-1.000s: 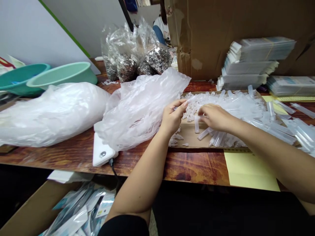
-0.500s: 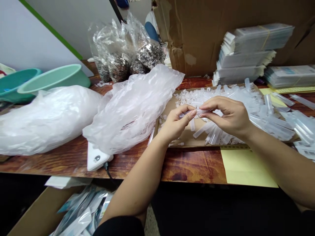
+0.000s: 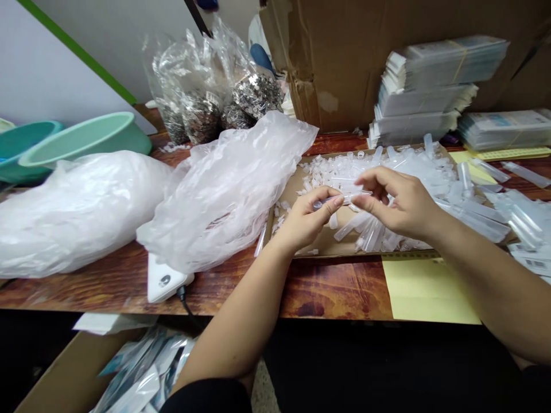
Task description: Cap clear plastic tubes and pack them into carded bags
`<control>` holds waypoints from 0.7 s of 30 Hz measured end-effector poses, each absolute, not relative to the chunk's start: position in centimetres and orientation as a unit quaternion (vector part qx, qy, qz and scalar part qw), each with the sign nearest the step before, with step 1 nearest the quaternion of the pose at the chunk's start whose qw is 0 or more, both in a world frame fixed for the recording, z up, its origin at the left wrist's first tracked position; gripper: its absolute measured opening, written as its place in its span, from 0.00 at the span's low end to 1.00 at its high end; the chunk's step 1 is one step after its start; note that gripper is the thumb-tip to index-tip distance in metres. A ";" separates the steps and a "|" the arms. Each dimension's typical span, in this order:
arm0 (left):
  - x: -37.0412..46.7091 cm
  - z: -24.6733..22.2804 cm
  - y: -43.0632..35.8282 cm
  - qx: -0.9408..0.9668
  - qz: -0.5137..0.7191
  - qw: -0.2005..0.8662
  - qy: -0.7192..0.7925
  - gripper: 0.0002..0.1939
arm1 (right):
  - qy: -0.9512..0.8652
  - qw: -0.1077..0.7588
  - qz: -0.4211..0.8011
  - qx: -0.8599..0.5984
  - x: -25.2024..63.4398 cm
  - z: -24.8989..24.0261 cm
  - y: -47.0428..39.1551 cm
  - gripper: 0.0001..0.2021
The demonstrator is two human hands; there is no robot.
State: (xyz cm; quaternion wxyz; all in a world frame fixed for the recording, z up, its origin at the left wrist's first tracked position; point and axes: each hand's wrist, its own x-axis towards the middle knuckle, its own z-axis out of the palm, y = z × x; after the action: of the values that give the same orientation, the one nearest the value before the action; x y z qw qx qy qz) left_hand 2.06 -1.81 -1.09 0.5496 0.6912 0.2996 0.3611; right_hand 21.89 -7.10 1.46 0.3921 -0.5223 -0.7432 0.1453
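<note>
A slim clear plastic tube [image 3: 350, 198] is pinched between the thumb and fingers of my left hand [image 3: 307, 221], lying nearly level over a shallow cardboard tray [image 3: 286, 198]. At the tube's right end, my right hand [image 3: 402, 203] has its thumb and forefinger apart, with no grip on the tube visible. Beneath both hands, the tray holds small translucent caps [image 3: 321, 166] on its left and a heap of clear tubes [image 3: 473, 215] towards the right. Some of the heap is hidden behind my right hand.
Crumpled white plastic bags [image 3: 224, 195] lie left of the tray, by a white power bank [image 3: 161, 281] with a cable. Behind stand bags of metal pieces [image 3: 200, 117] and stacked packets [image 3: 430, 97]. Yellow paper [image 3: 426, 289] lies in front; green basins [image 3: 86, 140] are far left.
My right thumb and forefinger have spread apart and come off the tube's end. My left hand keeps its pinch on the tube. The whole view has shifted slightly.
</note>
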 end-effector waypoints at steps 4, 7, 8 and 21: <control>2.3 -1.5 -1.9 0.683 0.338 0.579 0.291 0.24 | -0.723 0.387 0.152 -0.551 21.7 1.5 -7.1 0.21; 2.3 -1.7 -1.7 0.668 0.341 0.594 0.289 0.24 | -0.716 0.392 0.173 -0.551 21.6 1.6 -7.1 0.18; 2.3 -1.7 -1.7 0.667 0.344 0.594 0.291 0.24 | -0.723 0.401 0.166 -0.538 21.6 1.5 -7.0 0.15; 2.2 -1.6 -2.4 0.873 0.384 0.112 0.278 0.15 | -0.437 0.336 0.671 -0.495 21.6 2.4 -5.7 0.19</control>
State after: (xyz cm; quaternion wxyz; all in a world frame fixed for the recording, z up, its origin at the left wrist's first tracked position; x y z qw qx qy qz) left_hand 2.17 -2.36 -1.61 0.1116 0.8732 0.2782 0.3843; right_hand 21.59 -5.73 2.36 0.3362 -0.4954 -0.4371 0.6712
